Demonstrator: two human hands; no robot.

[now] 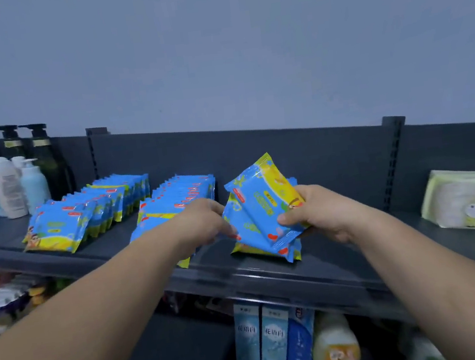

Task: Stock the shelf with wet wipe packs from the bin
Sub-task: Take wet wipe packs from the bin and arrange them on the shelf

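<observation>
My right hand (318,214) grips a fanned bunch of blue-and-yellow wet wipe packs (263,206) just above the dark shelf (344,259). My left hand (205,222) pinches the left edge of the lower packs in that bunch. Under the bunch, one more pack (291,252) rests on the shelf. To the left stand two rows of the same packs: a middle row (181,195), partly hidden by my left forearm, and a left row (85,216). The bin is out of view.
Pump bottles (6,184) stand at the shelf's far left. A pale green wipe pack (469,202) lies at the right. A dark back panel (302,154) rises behind the shelf. Boxes (262,341) and a bottle (334,344) sit on the lower shelf.
</observation>
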